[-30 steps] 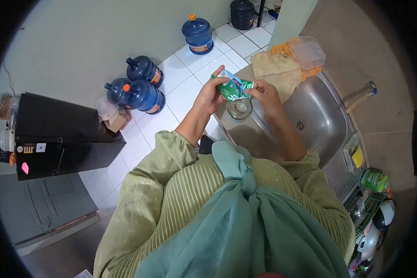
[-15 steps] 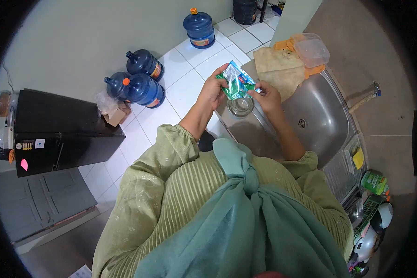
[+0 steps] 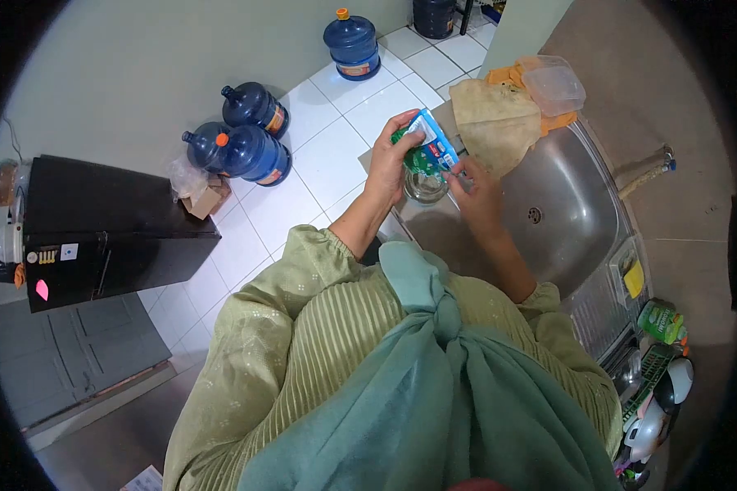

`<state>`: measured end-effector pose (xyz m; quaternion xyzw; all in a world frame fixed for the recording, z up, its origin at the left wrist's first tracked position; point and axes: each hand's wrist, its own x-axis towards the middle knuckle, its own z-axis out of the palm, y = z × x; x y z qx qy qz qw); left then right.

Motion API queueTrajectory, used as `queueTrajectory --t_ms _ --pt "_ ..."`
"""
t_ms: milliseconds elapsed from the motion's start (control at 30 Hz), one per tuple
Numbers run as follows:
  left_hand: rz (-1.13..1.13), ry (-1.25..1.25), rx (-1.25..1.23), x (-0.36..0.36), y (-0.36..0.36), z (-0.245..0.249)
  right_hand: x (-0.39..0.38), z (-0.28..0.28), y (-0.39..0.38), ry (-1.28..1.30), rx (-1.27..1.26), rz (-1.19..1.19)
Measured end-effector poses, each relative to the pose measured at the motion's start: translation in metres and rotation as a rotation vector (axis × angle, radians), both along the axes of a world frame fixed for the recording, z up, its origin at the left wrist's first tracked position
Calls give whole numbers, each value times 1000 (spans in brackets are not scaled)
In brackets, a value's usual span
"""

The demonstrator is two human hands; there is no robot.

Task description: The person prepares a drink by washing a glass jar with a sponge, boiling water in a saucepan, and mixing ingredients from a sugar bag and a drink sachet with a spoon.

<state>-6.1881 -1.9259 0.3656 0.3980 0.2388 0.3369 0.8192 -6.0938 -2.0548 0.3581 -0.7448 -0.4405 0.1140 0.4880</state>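
Turned over to show more of its blue side, the packet has been tilted since the earlier frame, and the right hand has been brought a little lower. It is now held at one o'clock in the view, raised by the bench, with the clear glass at six o'clock from it, partly covered.

On the left hand, the grip is curled round the crumpled green part, thumb laid across the face; on the right, the grip appears to be pinching the lower corner at four o'clock.

Light, soft and floppy is how the packet would be judged, its shiny film perhaps slippery under wet fingers. It is best taken by the flat edges, so the middle isn't squeezed. The glass, rigid and breakable, would be better steadied by its sides.

And the print: green and blue are seen, with a red patch and pale markings, but no brand can be made out. Reddish labels are carried by the blue bottles at nine o'clock; their writing is too small to be read.
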Motion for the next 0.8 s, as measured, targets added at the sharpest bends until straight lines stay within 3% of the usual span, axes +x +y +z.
queueTrajectory --t_ms 100,167,300,433,733,800 --pt "-21 0 33 -1 -3 -1 -1 -11 -2 -41 -20 -9" --pt "-13 -6 19 -2 -6 -1 -2 -20 -2 -155 109 -54" --pt "-4 -23 8 -4 -11 -1 -5 -13 -6 -93 30 -63" --pt "-4 -44 33 -5 -15 -5 -6 -17 -9 -215 84 -33" --pt "7 56 95 -11 -9 -10 -9 -17 -13 -337 101 25" --pt "13 115 211 -12 -8 -12 -10 -17 -12 -314 101 21"
